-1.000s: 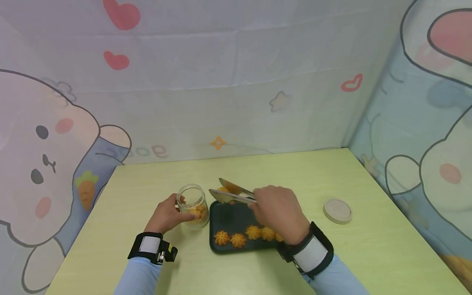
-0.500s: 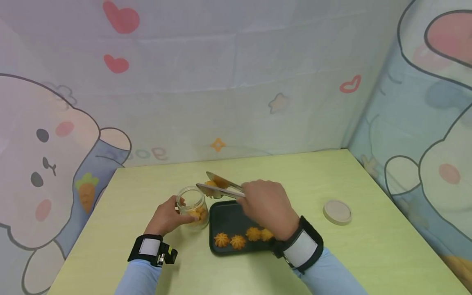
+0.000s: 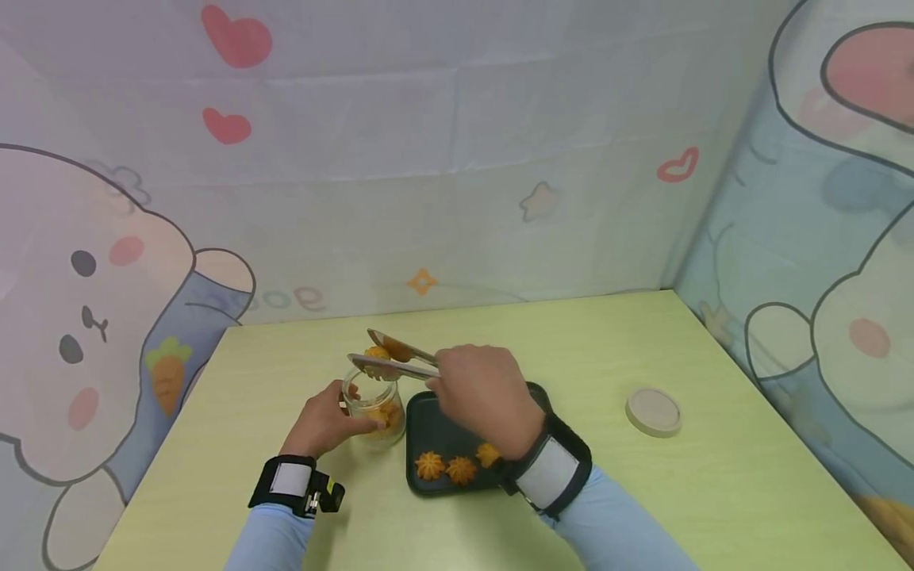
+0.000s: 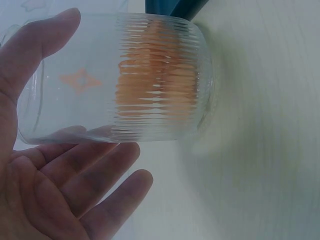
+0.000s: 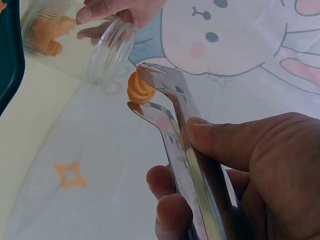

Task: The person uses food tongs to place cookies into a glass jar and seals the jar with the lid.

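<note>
My left hand [image 3: 324, 422] holds a ribbed glass jar [image 4: 90, 115] around its side, thumb on one face and fingers on the other. The jar stands upright on the table, its mouth uncovered, with orange-brown swirled cookies [image 4: 155, 75] in its lower part. My right hand [image 3: 485, 396] grips metal tongs [image 5: 182, 130], thumb on one arm and fingers on the other. Between the tong tips a single swirled cookie [image 5: 140, 89] is pinched, just above the jar's rim. On the dark tray [image 3: 441, 432] beside the jar lie more cookies [image 3: 460, 470], partly hidden by my right arm.
A round pale lid [image 3: 654, 411] lies flat on the yellow-green table [image 3: 721, 468], to the right of the tray. Behind the table hangs a printed cloth backdrop [image 3: 457, 198] with cartoon figures and hearts.
My right hand and the tongs have moved left, carrying the cookie from over the tray's far left corner to above the jar's mouth. The left hand and the jar have stayed put.
</note>
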The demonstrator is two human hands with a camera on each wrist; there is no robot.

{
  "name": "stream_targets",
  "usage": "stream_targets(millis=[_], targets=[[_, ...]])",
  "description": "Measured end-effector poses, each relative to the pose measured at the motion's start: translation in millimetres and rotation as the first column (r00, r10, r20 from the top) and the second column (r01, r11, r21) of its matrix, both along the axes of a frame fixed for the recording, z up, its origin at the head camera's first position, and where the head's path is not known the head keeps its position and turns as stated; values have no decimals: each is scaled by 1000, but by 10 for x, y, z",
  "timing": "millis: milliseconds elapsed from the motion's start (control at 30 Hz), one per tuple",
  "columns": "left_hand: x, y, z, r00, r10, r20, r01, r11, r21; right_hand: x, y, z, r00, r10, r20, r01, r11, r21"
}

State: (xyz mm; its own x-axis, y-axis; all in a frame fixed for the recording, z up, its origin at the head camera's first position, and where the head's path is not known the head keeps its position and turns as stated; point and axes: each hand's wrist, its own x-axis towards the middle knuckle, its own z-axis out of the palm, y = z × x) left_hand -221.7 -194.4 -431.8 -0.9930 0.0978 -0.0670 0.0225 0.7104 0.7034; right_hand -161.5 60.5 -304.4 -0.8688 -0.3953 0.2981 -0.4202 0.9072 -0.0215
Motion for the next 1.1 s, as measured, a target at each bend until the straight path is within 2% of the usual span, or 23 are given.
stream_targets(millis=[200, 467, 1100], targets=[[1, 5, -9, 1000, 5, 3, -5, 1000, 10, -12, -86, -28, 1000, 14, 16, -14, 1000, 17], [-2, 12, 0, 1000, -2, -16, 2, 1000, 9, -16, -115, -85, 1000, 31, -3, -30, 999, 32], [-1, -2, 17, 1000, -2, -14, 2, 1000, -24, 5, 167, -97, 1000, -14, -11, 13, 999, -40]])
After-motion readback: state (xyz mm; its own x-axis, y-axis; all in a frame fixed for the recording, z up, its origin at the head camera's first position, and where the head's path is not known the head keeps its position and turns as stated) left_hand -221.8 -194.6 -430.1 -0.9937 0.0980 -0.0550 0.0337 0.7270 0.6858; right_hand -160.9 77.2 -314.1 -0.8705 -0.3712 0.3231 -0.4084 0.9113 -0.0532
